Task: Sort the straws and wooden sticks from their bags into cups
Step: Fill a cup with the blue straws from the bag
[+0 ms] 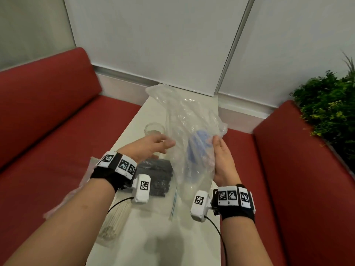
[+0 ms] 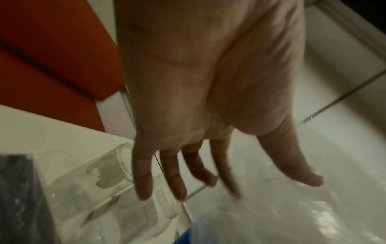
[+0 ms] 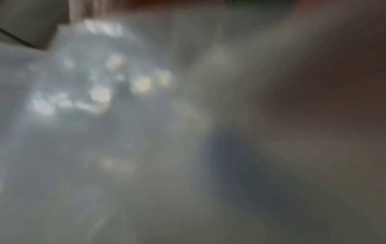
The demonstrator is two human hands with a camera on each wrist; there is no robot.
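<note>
My right hand holds a crumpled clear plastic bag upright above the white table, thumb on the near side and fingers showing pink through the film. Something blue sits inside the bag. My left hand hovers open just left of the bag, its fingers spread and holding nothing. Under it stands a clear cup, also seen as a clear cup in the left wrist view. A bag of black straws lies behind my left wrist. The right wrist view is a blur of plastic.
A bag of pale sticks or straws lies at the table's near left edge. A flat zip bag lies in the middle. Red sofa seats flank the narrow table, and a green plant stands at the right.
</note>
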